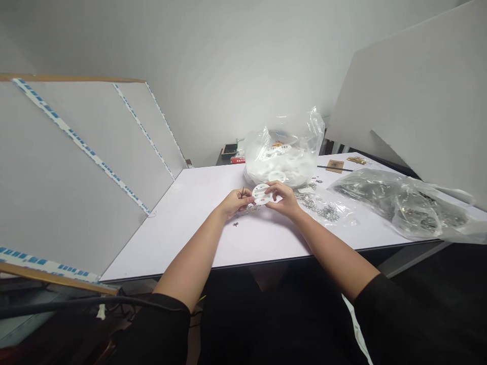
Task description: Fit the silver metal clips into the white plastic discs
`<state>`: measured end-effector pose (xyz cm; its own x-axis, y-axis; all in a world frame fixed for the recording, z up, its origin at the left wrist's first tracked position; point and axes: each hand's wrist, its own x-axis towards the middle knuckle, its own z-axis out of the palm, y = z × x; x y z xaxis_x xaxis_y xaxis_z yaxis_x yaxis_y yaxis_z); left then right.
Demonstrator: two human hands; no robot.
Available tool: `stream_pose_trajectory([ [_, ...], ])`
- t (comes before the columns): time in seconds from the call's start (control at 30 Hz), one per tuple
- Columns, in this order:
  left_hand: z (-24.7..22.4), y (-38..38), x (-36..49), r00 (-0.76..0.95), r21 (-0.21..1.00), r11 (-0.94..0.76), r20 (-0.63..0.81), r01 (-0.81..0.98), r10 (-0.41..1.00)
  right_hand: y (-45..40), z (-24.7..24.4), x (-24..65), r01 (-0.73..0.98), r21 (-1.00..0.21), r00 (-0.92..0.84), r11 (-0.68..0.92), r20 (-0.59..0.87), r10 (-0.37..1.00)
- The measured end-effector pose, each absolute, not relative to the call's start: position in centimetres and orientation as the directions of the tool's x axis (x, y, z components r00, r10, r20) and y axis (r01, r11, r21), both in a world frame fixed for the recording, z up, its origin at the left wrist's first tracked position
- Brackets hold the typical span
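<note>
A round white plastic piece [261,194] with slots across its face is held up just above the table, tilted toward me. My left hand [233,204] pinches its left edge, and a small dark thin part stands out from those fingers. On the opposite edge, my right hand [284,201] grips the piece with thumb and fingers. Small metal bits [254,208] lie scattered beneath the hands, partly hidden by them. A little dark part [235,224] rests on the table nearer to me. What the fingertips press on is too small to make out.
Behind my hands stands a big clear bag [283,170] of white plastic pieces. To its right lie a flat bag [327,212] of small metal parts and a larger clear bag [399,203]. Farther back are a brown square [335,166] and gold-coloured pieces [356,160]. Panels [95,152] flank the table.
</note>
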<state>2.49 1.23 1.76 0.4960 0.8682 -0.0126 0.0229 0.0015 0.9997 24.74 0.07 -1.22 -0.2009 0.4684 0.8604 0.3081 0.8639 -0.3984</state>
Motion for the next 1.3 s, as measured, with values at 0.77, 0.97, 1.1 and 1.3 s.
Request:
stream_pose_trajectory([
  [0.77, 1.9, 0.6, 3.0, 0.514, 0.997, -0.08, 0.08, -0.023, 0.854, -0.7, -1.6, 23.8, 0.4, -0.161, -0.228, 0.902, 0.936, 0.268],
  [0.97, 1.9, 0.8, 2.9, 0.535, 0.995, -0.102, 0.09, -0.008, 0.84, -0.7, -1.8, 23.9, 0.442, -0.173, -0.266, 0.88, 0.912, 0.313],
  [1.1, 2.0, 0.7, 3.1, 0.522, 0.994, -0.11, 0.102, -0.016, 0.847, -0.7, -1.7, 23.8, 0.412, -0.126, -0.26, 0.902, 0.933, 0.249],
  [1.3, 1.6, 0.9, 3.2, 0.508, 0.986, -0.165, 0.15, -0.017, 0.848, -0.4, -2.0, 23.8, 0.408, -0.161, -0.303, 0.899, 0.904, 0.3],
])
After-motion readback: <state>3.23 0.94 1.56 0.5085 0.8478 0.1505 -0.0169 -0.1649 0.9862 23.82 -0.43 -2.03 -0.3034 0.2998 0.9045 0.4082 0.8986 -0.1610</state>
